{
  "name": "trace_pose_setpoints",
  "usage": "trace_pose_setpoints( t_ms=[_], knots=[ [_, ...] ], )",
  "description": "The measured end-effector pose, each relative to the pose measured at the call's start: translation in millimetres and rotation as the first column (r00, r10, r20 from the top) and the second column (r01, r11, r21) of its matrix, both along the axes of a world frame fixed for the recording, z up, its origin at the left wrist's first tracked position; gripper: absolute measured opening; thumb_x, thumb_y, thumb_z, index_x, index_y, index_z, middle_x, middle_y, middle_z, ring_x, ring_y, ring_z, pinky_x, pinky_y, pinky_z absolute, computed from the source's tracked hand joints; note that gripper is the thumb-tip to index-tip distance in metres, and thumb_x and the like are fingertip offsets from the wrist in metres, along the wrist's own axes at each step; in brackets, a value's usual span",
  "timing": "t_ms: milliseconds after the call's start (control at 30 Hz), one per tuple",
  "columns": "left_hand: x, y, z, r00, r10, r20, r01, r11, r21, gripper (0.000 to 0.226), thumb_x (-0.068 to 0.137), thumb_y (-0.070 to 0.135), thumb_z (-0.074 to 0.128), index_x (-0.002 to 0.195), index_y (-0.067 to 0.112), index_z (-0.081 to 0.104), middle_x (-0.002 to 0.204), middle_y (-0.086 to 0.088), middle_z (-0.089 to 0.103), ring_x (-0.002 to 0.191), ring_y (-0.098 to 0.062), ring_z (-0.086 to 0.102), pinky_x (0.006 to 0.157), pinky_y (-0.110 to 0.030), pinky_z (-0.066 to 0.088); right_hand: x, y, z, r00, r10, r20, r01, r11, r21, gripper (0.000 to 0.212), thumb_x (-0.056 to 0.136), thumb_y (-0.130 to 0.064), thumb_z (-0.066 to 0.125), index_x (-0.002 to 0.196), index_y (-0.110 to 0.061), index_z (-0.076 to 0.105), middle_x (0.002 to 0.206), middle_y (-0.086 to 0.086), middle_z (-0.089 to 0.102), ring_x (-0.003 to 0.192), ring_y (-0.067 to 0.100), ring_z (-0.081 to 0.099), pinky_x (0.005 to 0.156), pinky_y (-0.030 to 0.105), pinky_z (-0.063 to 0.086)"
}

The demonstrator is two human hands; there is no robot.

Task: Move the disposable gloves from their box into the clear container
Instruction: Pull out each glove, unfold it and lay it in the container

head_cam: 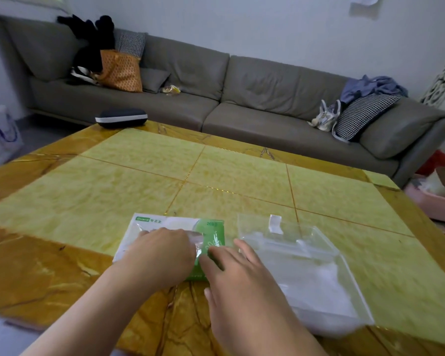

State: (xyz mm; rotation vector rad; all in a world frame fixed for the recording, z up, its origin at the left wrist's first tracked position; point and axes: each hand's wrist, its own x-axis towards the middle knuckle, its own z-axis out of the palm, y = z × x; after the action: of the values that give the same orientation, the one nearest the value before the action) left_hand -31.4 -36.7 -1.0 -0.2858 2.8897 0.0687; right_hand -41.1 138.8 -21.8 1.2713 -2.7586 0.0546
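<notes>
— What are the hands doing?
— The right hand [238, 276] lies flat with straight fingers on the green end of the glove box [170, 228]. The left hand [162, 253] rests on the box top; whether its fingertips pinch the gloves [198, 240] there cannot be told.
— And the container?
— The clear container [316, 255] sits just right of the box on the yellow table [216, 165].
— Farther back?
— A dark case [121, 118] at the table's far edge, then a grey sofa [242, 98].
</notes>
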Motion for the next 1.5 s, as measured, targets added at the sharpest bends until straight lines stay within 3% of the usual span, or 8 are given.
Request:
trace_pose_setpoints(
  t_ms=[367,500,567,667,767,1167,1367,1500],
  knots=[
    [-1,-13,8,0.925,0.327,-0.195,-0.178,0.824,0.538,0.035,0.090,0.016,0.053,0.060,0.014,0.036,0.055,-0.003,0.033,0.054,-0.020,0.026,0.048,-0.031,0.024,1,1,1,0.998,0.026,0.059,-0.024,0.999,-0.035,0.069,0.075,-0.026,0.072,0.143,-0.017,0.059,0.145,0.003,0.059,0.136,0.019,0.054,0.124,0.034,0.001],
    [4,-15,21,0.836,0.433,-0.339,-0.154,0.776,0.611,0.024,0.092,0.027,0.066,0.071,0.020,0.076,0.069,0.006,0.074,0.051,-0.014,0.060,0.049,-0.029,0.051,1,2,-4,0.995,0.008,0.096,-0.004,0.999,-0.040,0.070,0.061,-0.031,0.080,0.129,-0.018,0.067,0.132,0.002,0.067,0.123,0.017,0.064,0.121,0.036,0.016],
    [5,-14,21,0.813,0.450,-0.370,-0.163,0.786,0.597,0.013,0.091,0.038,0.071,0.084,0.027,0.073,0.077,0.009,0.074,0.066,-0.009,0.068,0.060,-0.029,0.059,2,2,1,0.996,0.018,0.090,-0.013,0.998,-0.061,0.071,0.071,-0.025,0.077,0.139,-0.016,0.061,0.143,0.005,0.060,0.133,0.020,0.056,0.122,0.034,0.002],
    [3,-12,11,0.858,0.399,-0.325,-0.227,0.860,0.458,0.035,0.084,0.063,0.071,0.089,0.031,0.058,0.081,0.009,0.068,0.070,-0.009,0.066,0.063,-0.034,0.059,2,2,9,0.998,0.039,0.053,-0.036,0.998,-0.057,0.073,0.084,-0.019,0.070,0.153,-0.014,0.047,0.158,0.007,0.045,0.147,0.023,0.039,0.118,0.029,-0.016],
    [-1,-10,1,0.867,0.380,-0.321,-0.273,0.903,0.331,0.030,0.089,0.053,0.071,0.077,0.027,0.061,0.071,0.006,0.067,0.062,-0.014,0.065,0.051,-0.030,0.052,4,0,13,0.995,0.053,0.083,-0.047,0.997,-0.069,0.072,0.087,-0.018,0.068,0.155,-0.014,0.043,0.159,0.007,0.042,0.149,0.022,0.035,0.115,0.027,-0.021],
    [7,-29,19,0.765,0.483,-0.426,-0.361,0.870,0.337,0.017,0.089,0.014,0.057,0.087,0.025,0.070,0.080,0.003,0.067,0.066,-0.020,0.064,0.060,-0.035,0.058,5,2,15,0.994,0.058,0.088,-0.053,0.996,-0.068,0.066,0.086,-0.019,0.068,0.150,-0.013,0.050,0.157,0.006,0.046,0.146,0.021,0.040,0.117,0.028,-0.018],
    [8,-27,21,0.967,0.175,-0.182,-0.111,0.942,0.316,0.025,0.096,0.018,0.055,0.088,0.025,0.078,0.077,0.013,0.071,0.062,-0.006,0.066,0.056,-0.026,0.057,5,1,12,0.994,0.047,0.094,-0.042,0.997,-0.061,0.056,0.087,-0.017,0.064,0.142,-0.015,0.053,0.145,0.003,0.052,0.137,0.022,0.045,0.119,0.028,-0.017],
    [5,-27,21,0.980,0.120,-0.160,-0.053,0.927,0.370,0.031,0.102,0.026,0.056,0.075,0.028,0.071,0.065,0.010,0.062,0.055,-0.008,0.053,0.051,-0.021,0.038,5,-1,10,0.997,0.016,0.077,-0.013,0.999,-0.037,0.052,0.082,-0.017,0.064,0.134,-0.015,0.059,0.134,0.003,0.058,0.128,0.024,0.053,0.124,0.032,-0.007]
  ],
)
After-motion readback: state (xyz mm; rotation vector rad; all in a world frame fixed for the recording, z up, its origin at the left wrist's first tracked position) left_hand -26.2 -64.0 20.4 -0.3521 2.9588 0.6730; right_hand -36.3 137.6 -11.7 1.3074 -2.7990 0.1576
